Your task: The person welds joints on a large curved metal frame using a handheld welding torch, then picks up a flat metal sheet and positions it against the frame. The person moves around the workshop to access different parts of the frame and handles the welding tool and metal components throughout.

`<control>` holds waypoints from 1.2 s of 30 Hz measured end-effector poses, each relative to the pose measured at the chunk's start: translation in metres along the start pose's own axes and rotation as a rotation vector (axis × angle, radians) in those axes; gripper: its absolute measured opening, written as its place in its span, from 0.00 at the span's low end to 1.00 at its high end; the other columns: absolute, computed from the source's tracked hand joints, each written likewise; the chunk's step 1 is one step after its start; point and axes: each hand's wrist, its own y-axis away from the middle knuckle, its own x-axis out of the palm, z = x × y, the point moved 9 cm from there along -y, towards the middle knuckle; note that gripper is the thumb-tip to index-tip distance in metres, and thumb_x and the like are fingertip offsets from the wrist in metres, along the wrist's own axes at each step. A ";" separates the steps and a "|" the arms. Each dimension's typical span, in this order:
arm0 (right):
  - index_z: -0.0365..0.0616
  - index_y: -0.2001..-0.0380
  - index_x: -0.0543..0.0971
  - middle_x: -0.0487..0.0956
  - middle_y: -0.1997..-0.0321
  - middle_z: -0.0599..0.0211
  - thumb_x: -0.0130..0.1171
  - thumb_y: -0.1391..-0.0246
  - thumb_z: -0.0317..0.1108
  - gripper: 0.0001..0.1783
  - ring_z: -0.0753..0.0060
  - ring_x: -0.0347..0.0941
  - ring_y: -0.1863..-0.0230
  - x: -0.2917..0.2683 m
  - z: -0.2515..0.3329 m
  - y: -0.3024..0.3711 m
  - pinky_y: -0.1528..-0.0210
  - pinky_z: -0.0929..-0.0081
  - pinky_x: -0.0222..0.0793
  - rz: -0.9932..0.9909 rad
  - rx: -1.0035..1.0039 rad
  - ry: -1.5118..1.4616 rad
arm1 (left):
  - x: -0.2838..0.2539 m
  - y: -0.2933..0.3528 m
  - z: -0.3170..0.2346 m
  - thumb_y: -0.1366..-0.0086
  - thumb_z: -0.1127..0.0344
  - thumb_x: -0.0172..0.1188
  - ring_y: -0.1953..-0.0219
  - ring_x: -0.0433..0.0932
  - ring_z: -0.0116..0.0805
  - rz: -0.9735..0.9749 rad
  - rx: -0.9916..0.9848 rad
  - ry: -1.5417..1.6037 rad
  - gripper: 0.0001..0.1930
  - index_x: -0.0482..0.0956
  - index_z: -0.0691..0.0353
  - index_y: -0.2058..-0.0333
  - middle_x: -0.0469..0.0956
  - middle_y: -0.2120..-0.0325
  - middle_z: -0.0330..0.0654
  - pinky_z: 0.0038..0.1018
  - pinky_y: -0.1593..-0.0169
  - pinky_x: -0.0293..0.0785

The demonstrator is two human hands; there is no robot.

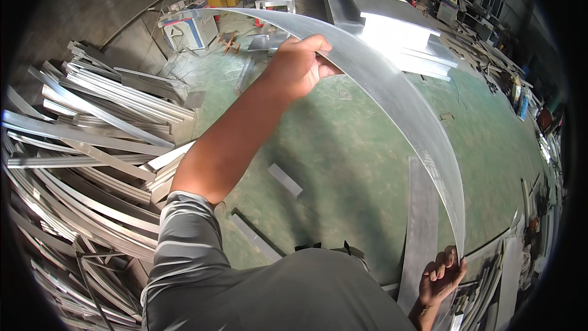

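Observation:
A long flat metal strip (380,70), silvery and bowed by the fisheye view, runs from the far left across to the lower right. My left hand (299,66) grips its near edge at the upper middle, thumb on top and arm stretched forward. Down at the lower right, my right hand (442,276) has its fingers curled round the strip by its near part. The strip's far end reaches toward a white and blue machine (190,29); whether it touches is unclear.
Piles of metal profiles (116,95) fill the left side. On the green floor lie a short metal piece (285,180), a longer bar (256,235) and a flat grey strip (420,208). Stacked large metal panels (392,0) stand at the back; scrap (490,297) lies at the lower right.

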 end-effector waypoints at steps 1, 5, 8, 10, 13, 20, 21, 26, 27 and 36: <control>0.39 0.65 0.63 0.64 0.68 0.68 0.45 0.29 0.43 0.17 0.78 0.57 0.79 0.024 -0.021 -0.013 0.83 0.79 0.60 0.010 0.056 -0.016 | -0.013 -0.007 -0.016 0.36 0.76 0.51 0.54 0.79 0.51 -0.004 0.016 -0.072 0.10 0.71 0.80 0.59 0.76 0.57 0.55 0.52 0.48 0.79; 0.39 0.66 0.64 0.65 0.68 0.67 0.43 0.30 0.45 0.18 0.76 0.58 0.78 0.039 -0.067 -0.052 0.84 0.77 0.59 -0.055 0.109 -0.071 | -0.044 -0.034 -0.039 0.36 0.77 0.52 0.52 0.80 0.52 -0.013 0.011 -0.148 0.12 0.71 0.78 0.55 0.76 0.55 0.55 0.51 0.46 0.79; 0.38 0.68 0.66 0.65 0.71 0.67 0.42 0.30 0.47 0.21 0.75 0.59 0.80 0.030 -0.106 -0.075 0.85 0.75 0.60 -0.014 0.120 -0.188 | -0.078 -0.060 -0.038 0.36 0.77 0.52 0.51 0.80 0.52 -0.059 -0.023 -0.173 0.13 0.70 0.76 0.53 0.76 0.54 0.56 0.50 0.45 0.80; 0.39 0.70 0.65 0.64 0.75 0.69 0.42 0.31 0.47 0.21 0.75 0.58 0.81 0.043 -0.137 -0.089 0.85 0.75 0.60 0.008 0.173 -0.207 | -0.099 -0.080 -0.042 0.36 0.78 0.52 0.51 0.80 0.52 -0.065 -0.061 -0.196 0.14 0.70 0.75 0.52 0.76 0.53 0.56 0.51 0.45 0.80; 0.38 0.58 0.67 0.58 0.80 0.73 0.41 0.30 0.47 0.20 0.78 0.53 0.84 0.049 -0.172 -0.109 0.88 0.79 0.54 -0.076 0.166 -0.071 | -0.135 -0.100 -0.057 0.37 0.76 0.53 0.53 0.81 0.51 -0.185 -0.078 -0.264 0.13 0.69 0.77 0.55 0.76 0.56 0.55 0.48 0.47 0.81; 0.48 0.77 0.60 0.56 0.84 0.77 0.43 0.31 0.51 0.24 0.81 0.46 0.87 0.094 -0.265 -0.153 0.86 0.78 0.42 0.073 0.230 -0.007 | -0.233 -0.176 -0.105 0.37 0.76 0.57 0.63 0.79 0.38 -0.041 -0.079 -0.139 0.03 0.72 0.66 0.70 0.73 0.68 0.42 0.43 0.54 0.81; 0.48 0.76 0.62 0.58 0.83 0.76 0.47 0.34 0.54 0.24 0.79 0.50 0.86 0.101 -0.282 -0.156 0.85 0.78 0.50 0.023 0.273 0.010 | -0.243 -0.184 -0.120 0.37 0.76 0.56 0.63 0.79 0.38 -0.007 -0.052 -0.131 0.03 0.72 0.66 0.70 0.73 0.68 0.42 0.43 0.54 0.81; 0.48 0.74 0.60 0.56 0.83 0.76 0.44 0.31 0.50 0.22 0.81 0.45 0.88 0.167 -0.368 -0.186 0.86 0.78 0.41 0.061 0.129 -0.069 | -0.308 -0.217 -0.191 0.36 0.75 0.54 0.63 0.79 0.37 0.125 0.043 -0.067 0.03 0.72 0.66 0.70 0.73 0.68 0.41 0.43 0.54 0.81; 0.47 0.71 0.61 0.57 0.82 0.75 0.45 0.31 0.48 0.19 0.81 0.45 0.88 0.184 -0.386 -0.192 0.86 0.80 0.40 0.025 0.104 -0.110 | -0.327 -0.223 -0.202 0.35 0.75 0.54 0.63 0.79 0.37 0.136 0.050 -0.073 0.03 0.73 0.66 0.69 0.74 0.68 0.41 0.43 0.53 0.82; 0.44 0.67 0.59 0.59 0.74 0.70 0.42 0.28 0.43 0.16 0.79 0.53 0.84 0.328 -0.524 -0.268 0.88 0.81 0.47 0.053 -0.100 -0.013 | -0.473 -0.306 -0.309 0.35 0.76 0.51 0.55 0.82 0.47 0.192 0.077 -0.058 0.11 0.74 0.79 0.58 0.79 0.57 0.54 0.48 0.48 0.83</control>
